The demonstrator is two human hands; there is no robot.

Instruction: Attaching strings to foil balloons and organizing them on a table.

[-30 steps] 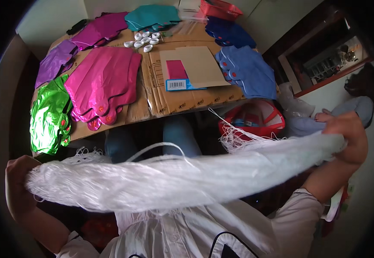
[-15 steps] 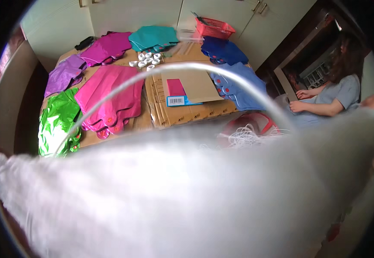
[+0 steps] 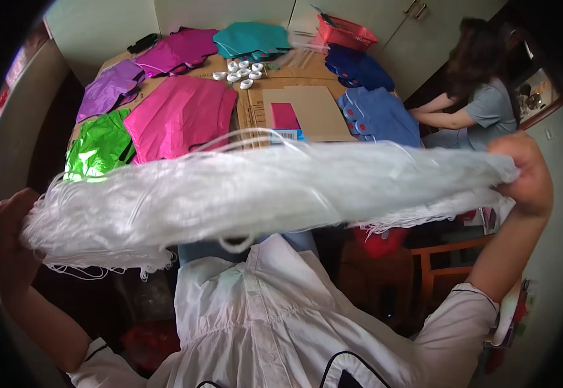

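Head view: the skein (image 3: pixel 262 187) looks light, soft, prone to snagging; best held by its ends, where left hand (image 3: pixel 15 220) and right hand (image 3: pixel 527 171) clench it

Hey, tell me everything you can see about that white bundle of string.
The white bundle of string is long and thick, made of many fine, soft-looking strands lying mostly lengthwise. It is stretched roughly level between the left hand and right hand, each gripping an end, the right end slightly higher. Loose loops stand out above and below, and tangled strands hang beneath both ends. In view it overlaps the near part of the cardboard-covered table. Its exact fibre is unclear.
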